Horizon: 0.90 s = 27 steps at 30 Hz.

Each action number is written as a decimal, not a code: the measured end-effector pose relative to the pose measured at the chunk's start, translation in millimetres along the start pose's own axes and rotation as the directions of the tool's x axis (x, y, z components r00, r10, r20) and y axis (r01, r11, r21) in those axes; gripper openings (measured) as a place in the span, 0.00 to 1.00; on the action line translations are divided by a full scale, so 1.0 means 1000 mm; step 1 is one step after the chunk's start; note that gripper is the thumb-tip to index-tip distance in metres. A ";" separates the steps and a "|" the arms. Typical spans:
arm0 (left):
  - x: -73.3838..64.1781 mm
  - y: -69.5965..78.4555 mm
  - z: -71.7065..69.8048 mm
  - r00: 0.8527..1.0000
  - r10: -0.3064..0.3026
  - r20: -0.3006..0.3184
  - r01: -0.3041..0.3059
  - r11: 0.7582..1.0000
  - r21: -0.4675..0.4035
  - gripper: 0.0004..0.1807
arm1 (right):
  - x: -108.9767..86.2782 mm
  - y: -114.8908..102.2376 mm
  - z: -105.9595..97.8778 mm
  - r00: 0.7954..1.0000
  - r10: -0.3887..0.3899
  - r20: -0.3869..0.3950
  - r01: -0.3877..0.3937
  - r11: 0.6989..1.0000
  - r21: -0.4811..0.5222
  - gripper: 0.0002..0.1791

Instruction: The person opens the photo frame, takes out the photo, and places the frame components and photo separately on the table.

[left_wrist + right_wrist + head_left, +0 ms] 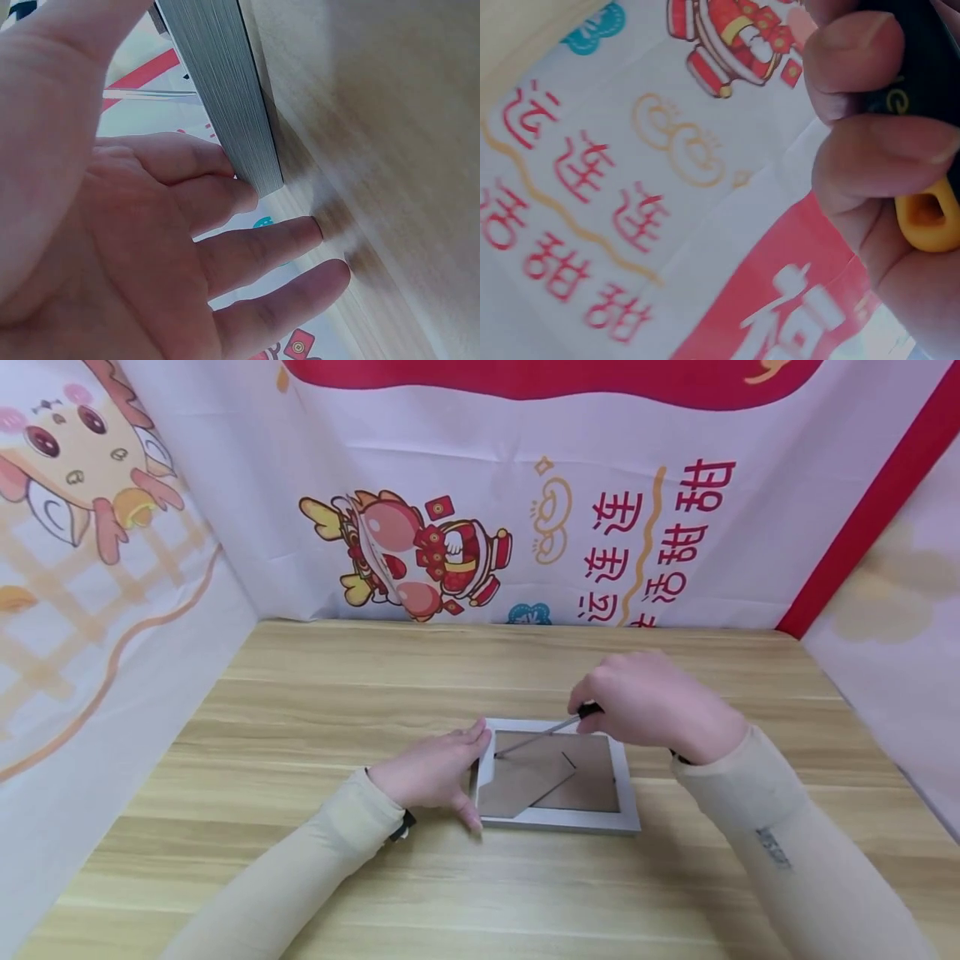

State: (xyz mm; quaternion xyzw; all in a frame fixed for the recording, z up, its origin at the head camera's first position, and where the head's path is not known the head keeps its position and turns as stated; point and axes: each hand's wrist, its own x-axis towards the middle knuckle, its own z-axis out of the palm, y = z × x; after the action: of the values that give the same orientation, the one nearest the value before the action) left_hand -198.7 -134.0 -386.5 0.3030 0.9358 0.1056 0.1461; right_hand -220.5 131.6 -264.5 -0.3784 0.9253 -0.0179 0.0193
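A picture frame (628, 817) with a silver-white border lies back side up on the table in the head view. Its brown backing board (596, 781) carries a flat stand leg (517, 791). My left hand (438, 768) grips the frame across its left end, thumb at the near corner and fingers at the far one. In the left wrist view, the bent forefinger meets the frame's grey side (225, 90), while the other fingers reach past it. My right hand (648, 706) holds a screwdriver (536, 738) slanting down to the left, its tip at the backing board's left edge. The right wrist view shows its dark handle with a yellow end (930, 217).
The wood-patterned table (315, 693) extends around the frame on all sides. A white cloth (465, 443) with red lettering and cartoon figures hangs behind it. More printed cloth (67, 635) stands along the left side, and a pale cloth (892, 610) along the right.
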 end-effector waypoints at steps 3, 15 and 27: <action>0.001 0.000 -0.001 1.000 0.003 -0.004 -0.003 1.000 0.004 0.72 | 0.013 -0.008 -0.015 0.999 -0.012 0.043 0.015 0.996 -0.083 0.07; 0.003 -0.003 -0.001 0.999 -0.035 0.036 0.036 0.999 -0.016 0.72 | 0.065 -0.062 -0.052 0.974 -0.008 0.227 0.075 0.954 -0.289 0.09; 0.001 -0.004 0.001 1.000 -0.005 0.011 0.005 0.999 -0.036 0.71 | 0.091 -0.102 -0.061 0.950 0.002 0.312 0.142 0.889 -0.436 0.01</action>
State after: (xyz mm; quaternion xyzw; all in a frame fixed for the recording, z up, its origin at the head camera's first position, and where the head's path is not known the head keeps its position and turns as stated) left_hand -201.7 -136.5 -389.0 0.2984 0.9337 0.1205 0.1568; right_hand -216.8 -3.9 -201.1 -0.4041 0.8752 0.2560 0.0717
